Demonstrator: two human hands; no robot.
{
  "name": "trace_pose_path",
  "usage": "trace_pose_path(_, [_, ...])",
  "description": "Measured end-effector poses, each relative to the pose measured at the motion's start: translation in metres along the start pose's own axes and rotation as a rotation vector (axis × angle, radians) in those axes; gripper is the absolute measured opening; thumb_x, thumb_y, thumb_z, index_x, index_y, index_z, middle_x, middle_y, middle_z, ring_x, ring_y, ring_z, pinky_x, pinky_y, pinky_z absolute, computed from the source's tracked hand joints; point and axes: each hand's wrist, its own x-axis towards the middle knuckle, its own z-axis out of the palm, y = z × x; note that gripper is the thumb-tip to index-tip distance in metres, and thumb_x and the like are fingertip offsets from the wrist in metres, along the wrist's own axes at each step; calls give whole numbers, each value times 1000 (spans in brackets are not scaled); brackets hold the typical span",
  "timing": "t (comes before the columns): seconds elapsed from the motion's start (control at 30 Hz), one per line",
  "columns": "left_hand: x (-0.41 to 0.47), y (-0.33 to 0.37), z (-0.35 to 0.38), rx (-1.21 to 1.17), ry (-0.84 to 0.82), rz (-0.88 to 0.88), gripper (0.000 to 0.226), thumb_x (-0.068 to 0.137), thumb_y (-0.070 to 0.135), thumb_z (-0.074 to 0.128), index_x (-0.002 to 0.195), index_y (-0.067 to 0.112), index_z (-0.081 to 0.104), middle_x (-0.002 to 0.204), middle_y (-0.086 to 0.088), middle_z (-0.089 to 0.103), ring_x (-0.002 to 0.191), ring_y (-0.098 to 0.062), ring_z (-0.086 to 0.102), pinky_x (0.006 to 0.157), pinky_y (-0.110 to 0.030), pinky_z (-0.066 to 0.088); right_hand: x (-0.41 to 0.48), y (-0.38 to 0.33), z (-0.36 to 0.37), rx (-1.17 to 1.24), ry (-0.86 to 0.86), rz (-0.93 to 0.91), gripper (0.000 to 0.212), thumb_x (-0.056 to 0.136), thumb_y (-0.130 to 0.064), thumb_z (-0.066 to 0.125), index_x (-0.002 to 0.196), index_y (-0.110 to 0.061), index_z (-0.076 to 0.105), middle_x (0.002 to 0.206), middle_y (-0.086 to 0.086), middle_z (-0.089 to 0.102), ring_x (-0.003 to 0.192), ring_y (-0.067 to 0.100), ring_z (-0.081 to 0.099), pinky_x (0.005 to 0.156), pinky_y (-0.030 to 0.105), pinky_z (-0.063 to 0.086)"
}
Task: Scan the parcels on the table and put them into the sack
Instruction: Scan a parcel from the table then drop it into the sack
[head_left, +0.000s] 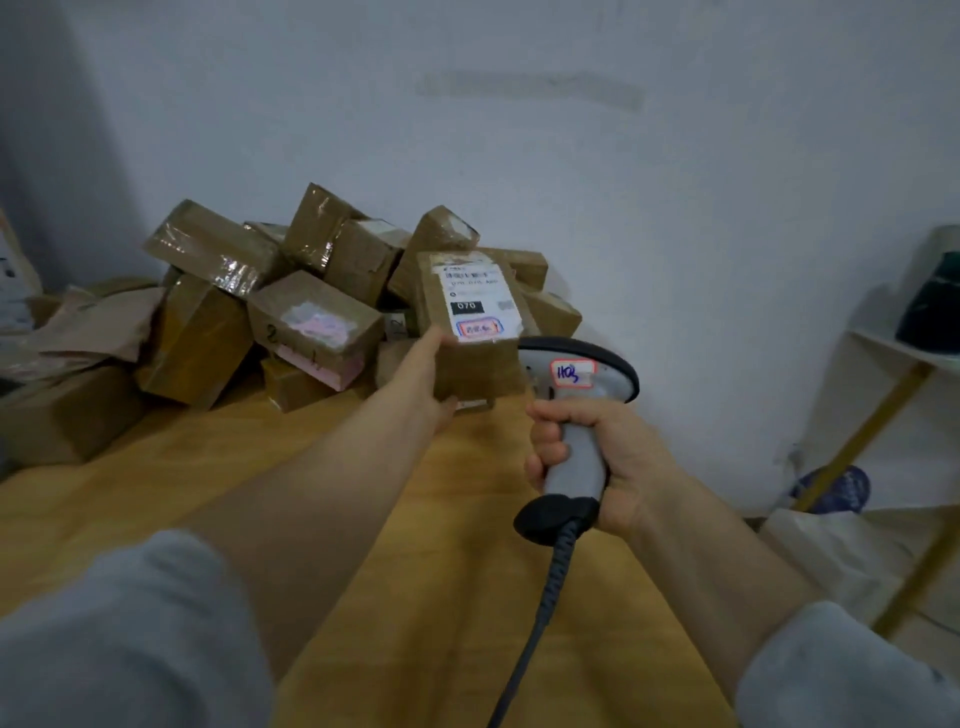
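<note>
Your left hand (423, 376) is gripping a brown parcel (470, 325) above the wooden table (311, 493), label facing you. Your right hand (592, 462) is clutching the grey scanner (574, 415) just beside it. More parcels (270, 301) are lying heaped against the wall (571, 156).

The white label (480, 299) on the held brown cardboard parcel (483, 364) is smeared. Only "070" reads; the small print and barcode are too blurred to make out. Fingers of the left hand (423, 371) vanish behind and under that parcel. The parcel's corner overlaps the near end of the grey handheld scanner (576, 415), whose scanning face is out of sight. Its black coiled cable (540, 613) runs off the bottom edge. In the pile of taped brown boxes (291, 312) the lower ones are buried and the labels washed out. At the right edge a dark green object (932, 312) is cut off, and I can't tell what it is.
</note>
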Motion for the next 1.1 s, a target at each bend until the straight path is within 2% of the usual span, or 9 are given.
trace_pose_path(0.1, [-19,-6,-41,32,-59,140,39,76,12,72,113,8,61,108,-10,66,95,-16,61,84,-25,49,-23,21,11,-118,-58,11,11,81,-5,61,77,-11,53,54,1,46,36,10,39,42,23,47])
trace_pose_path(0.2, [-51,-2,-92,62,-41,257,29,76,8,72,104,4,65,102,-9,71,92,-14,66,78,-22,50,-45,47,30,-216,-81,-40,9,82,-4,60,78,-11,56,53,2,46,38,11,38,42,24,45])
trace_pose_path(0.3, [-86,4,-143,120,18,330,65,51,25,85,110,5,68,105,-8,73,105,-21,66,95,-34,51,-65,73,55,-240,-90,-89,11,80,-2,62,76,-10,56,52,4,46,37,13,38,42,25,44])
trace_pose_path(0.37, [-110,9,-175,160,104,396,72,39,30,86,106,7,70,102,-8,73,106,-27,65,100,-44,49,-77,89,73,-224,-97,-103,15,80,-1,63,73,-10,54,51,5,46,36,13,37,41,25,44])
trace_pose_path(0.53, [-171,22,-244,213,290,483,67,39,34,85,101,13,70,101,-8,72,103,-28,64,97,-48,49,-109,123,126,-256,-167,-103,21,81,-1,63,67,-11,51,49,4,45,36,14,36,41,24,43])
trace_pose_path(0.73, [-220,39,-309,195,417,530,39,55,21,85,90,18,68,98,-8,73,100,-29,67,95,-49,51,-138,155,182,-322,-255,-101,16,84,-1,61,73,-9,52,47,3,45,34,12,37,41,23,41])
trace_pose_path(0.97, [-249,51,-372,167,529,603,25,70,14,80,85,22,63,94,-3,69,92,-20,63,91,-36,50,-151,197,230,-363,-348,-15,23,85,0,59,67,-11,48,44,2,43,31,12,34,42,22,39])
trace_pose_path(1.03, [-256,52,-388,166,562,603,33,71,17,80,99,18,63,105,-3,67,98,-19,59,95,-35,48,-154,209,240,-385,-367,10,25,87,-1,57,66,-11,47,43,1,42,30,11,33,42,22,39])
trace_pose_path(1.1, [-263,53,-403,132,589,602,66,71,21,81,130,10,53,121,-5,61,111,-22,55,101,-38,45,-156,219,249,-400,-380,19,25,87,0,57,66,-10,47,43,1,42,30,11,33,43,22,38])
